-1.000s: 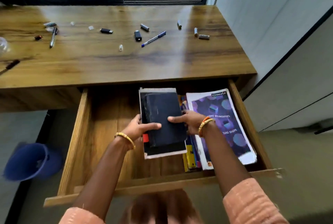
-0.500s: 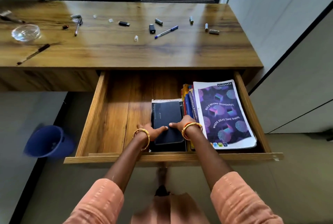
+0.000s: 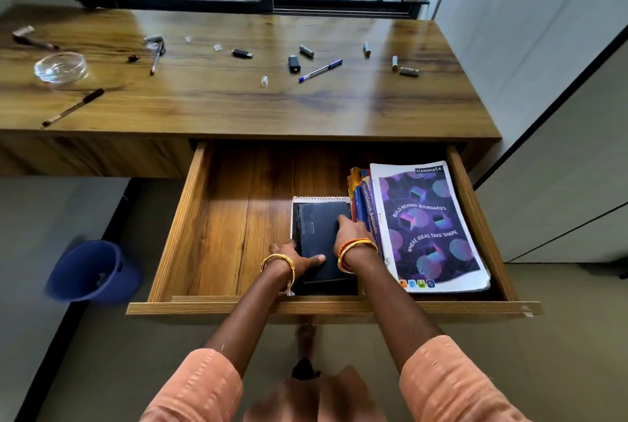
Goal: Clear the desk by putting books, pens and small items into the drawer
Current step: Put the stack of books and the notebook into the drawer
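step: seat dark book (image 3: 321, 238) on pad (image 3: 321, 199) in drawer (image 3: 221, 234) | left hand (image 3: 299, 260) grips its near-left corner | right hand (image 3: 351, 234) presses flat, fingers straight | advice: square edges against stack (image 3: 362, 197), then release; pens (image 3: 320, 70) wait on surface (image 3: 221, 105)

One camera sits on my head, looking forward and steeply down: the open wooden drawer (image 3: 217, 234) lies close at 6 o'clock, the brown wooden worktop (image 3: 238, 105) farther at 12 o'clock.

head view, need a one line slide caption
Both hands settle a dark notebook into the open drawer; pens remain on the desk.
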### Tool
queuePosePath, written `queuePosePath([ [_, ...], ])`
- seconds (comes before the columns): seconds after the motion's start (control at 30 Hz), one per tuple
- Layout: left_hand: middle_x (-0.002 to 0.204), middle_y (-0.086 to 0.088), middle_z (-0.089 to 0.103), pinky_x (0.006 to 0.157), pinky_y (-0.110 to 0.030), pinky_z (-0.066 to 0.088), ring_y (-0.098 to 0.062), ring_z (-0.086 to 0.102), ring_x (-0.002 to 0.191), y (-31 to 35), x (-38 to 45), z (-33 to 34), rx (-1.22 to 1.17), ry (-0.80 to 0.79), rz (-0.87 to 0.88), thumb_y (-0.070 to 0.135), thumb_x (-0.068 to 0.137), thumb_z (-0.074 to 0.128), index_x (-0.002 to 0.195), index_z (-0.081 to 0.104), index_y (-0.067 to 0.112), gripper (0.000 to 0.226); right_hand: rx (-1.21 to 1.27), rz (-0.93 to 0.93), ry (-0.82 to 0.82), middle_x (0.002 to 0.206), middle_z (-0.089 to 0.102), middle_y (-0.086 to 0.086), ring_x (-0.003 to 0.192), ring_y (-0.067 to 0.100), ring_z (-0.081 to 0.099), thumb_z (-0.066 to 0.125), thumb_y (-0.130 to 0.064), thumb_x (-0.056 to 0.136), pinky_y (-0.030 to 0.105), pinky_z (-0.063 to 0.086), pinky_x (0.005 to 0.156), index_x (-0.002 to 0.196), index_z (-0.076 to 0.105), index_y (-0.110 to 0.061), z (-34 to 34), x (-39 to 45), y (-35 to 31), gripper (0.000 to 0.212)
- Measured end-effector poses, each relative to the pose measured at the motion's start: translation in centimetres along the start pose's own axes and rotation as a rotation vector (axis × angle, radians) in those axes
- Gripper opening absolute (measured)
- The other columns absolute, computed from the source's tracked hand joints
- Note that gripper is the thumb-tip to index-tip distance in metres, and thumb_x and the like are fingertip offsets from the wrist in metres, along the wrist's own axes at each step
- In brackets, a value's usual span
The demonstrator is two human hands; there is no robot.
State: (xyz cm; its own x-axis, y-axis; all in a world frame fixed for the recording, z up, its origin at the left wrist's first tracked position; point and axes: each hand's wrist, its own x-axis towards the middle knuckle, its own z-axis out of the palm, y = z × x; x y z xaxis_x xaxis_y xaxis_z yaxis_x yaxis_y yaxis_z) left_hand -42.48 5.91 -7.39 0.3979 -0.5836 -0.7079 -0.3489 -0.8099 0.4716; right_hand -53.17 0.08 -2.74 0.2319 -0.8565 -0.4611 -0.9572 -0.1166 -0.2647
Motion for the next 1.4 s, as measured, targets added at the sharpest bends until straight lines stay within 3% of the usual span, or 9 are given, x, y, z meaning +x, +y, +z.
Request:
queuePosePath([
  [0.2,0.143,-0.01,0.045,0.098,-0.039,0.044,-0.029,0.047,0.126,-0.6,0.3,-1.1,0.116,-0.062,0.06,0.055,0.072,0.071,0.142,0.035,0.014,0.089,-0.132,0.042,-0.043,0.14,0.039,0.027,0.126,0.04,0.045,0.056,-0.015,0.092,0.042,0.045,0.099,0.14,0.038,-0.001,0.1,-0.5,-1.9,0.053],
  [0.4,0.138,-0.01,0.05,0.091,-0.041,0.051,-0.029,0.054,0.117,-0.3,1.3,-2.2,0.134,-0.116,0.029,0.055,0.061,0.079,0.141,0.036,0.012,0.1,-0.165,0.071,-0.001,0.147,0.026,0.022,0.132,0.038,0.033,0.056,-0.018,0.092,0.045,0.044,0.099,0.135,0.045,-0.01,-0.4,0.0,-2.9,0.045],
  [0.63,0.092,-0.007,0.064,0.065,-0.031,0.049,-0.026,0.065,0.094,0.2,2.9,-3.8,0.266,-0.188,0.109,0.048,0.063,0.081,0.107,0.06,0.009,0.062,-0.24,0.112,0.008,0.144,0.032,0.023,0.13,0.037,0.036,0.059,-0.027,0.09,0.043,0.046,0.096,0.133,0.047,-0.01,0.5,1.5,-5.5,0.048],
  [0.8,0.146,-0.007,0.04,0.104,-0.042,0.04,-0.028,0.043,0.129,-0.7,1.3,-5.7,0.431,-0.532,0.118,0.079,0.05,0.068,0.146,0.027,0.023,0.119,-0.207,0.075,-0.127,0.151,0.018,0.021,0.137,0.038,0.025,0.057,-0.049,0.087,0.046,0.033,0.108,0.139,0.04,-0.006,-0.4,0.7,-4.8,0.069],
  [0.9,0.157,-0.008,0.017,0.111,-0.043,0.03,-0.031,0.027,0.14,-0.9,-0.3,-6.2,0.631,-0.679,0.148,0.068,0.063,0.069,0.151,0.003,0.025,0.119,-0.201,0.05,-0.262,0.157,0.0,0.018,0.144,0.036,0.007,0.055,-0.065,0.081,0.047,0.019,0.115,0.15,0.014,-0.006,0.2,-0.7,-3.1,0.099],
  [1.03,0.152,-0.006,0.029,0.11,-0.042,0.035,-0.028,0.034,0.136,-0.9,-1.9,-4.7,0.865,-0.519,0.304,0.067,0.055,0.075,0.149,0.019,0.02,0.119,-0.091,0.017,-0.2,0.158,-0.011,0.014,0.147,0.031,-0.004,0.044,-0.06,0.09,0.049,0.014,0.117,0.151,0.006,-0.014,2.7,-2.2,-2.6,0.086],
  [1.13,0.143,-0.005,0.043,0.102,-0.039,0.045,-0.024,0.046,0.125,-2.3,-3.0,-4.2,0.756,-0.335,0.401,0.061,0.055,0.079,0.144,0.033,0.017,0.109,-0.027,-0.041,0.044,0.157,0.013,0.015,0.145,0.031,0.014,0.033,-0.053,0.096,0.047,0.025,0.113,0.143,0.032,-0.012,5.0,-3.3,-1.7,0.063],
  [1.23,0.143,-0.001,0.04,0.101,-0.031,0.044,-0.019,0.046,0.125,-5.1,-4.4,-4.9,0.611,-0.082,0.551,0.056,0.063,0.076,0.14,0.041,0.019,0.092,0.103,-0.173,0.363,0.125,0.057,0.017,0.117,0.032,0.052,0.029,-0.05,0.095,0.041,0.045,0.091,0.103,0.065,-0.007,7.2,-5.1,-1.6,0.057],
  [1.4,0.144,-0.014,0.044,0.091,-0.034,0.052,-0.026,0.057,0.119,-8.0,-6.5,-0.3,0.664,0.333,0.868,0.057,0.082,0.045,0.134,0.05,0.009,0.071,-0.029,-0.557,0.696,0.103,0.068,0.006,0.098,0.024,0.06,0.04,-0.037,0.092,0.036,0.046,0.079,0.085,0.067,-0.013,7.3,-5.9,3.2,0.037],
])
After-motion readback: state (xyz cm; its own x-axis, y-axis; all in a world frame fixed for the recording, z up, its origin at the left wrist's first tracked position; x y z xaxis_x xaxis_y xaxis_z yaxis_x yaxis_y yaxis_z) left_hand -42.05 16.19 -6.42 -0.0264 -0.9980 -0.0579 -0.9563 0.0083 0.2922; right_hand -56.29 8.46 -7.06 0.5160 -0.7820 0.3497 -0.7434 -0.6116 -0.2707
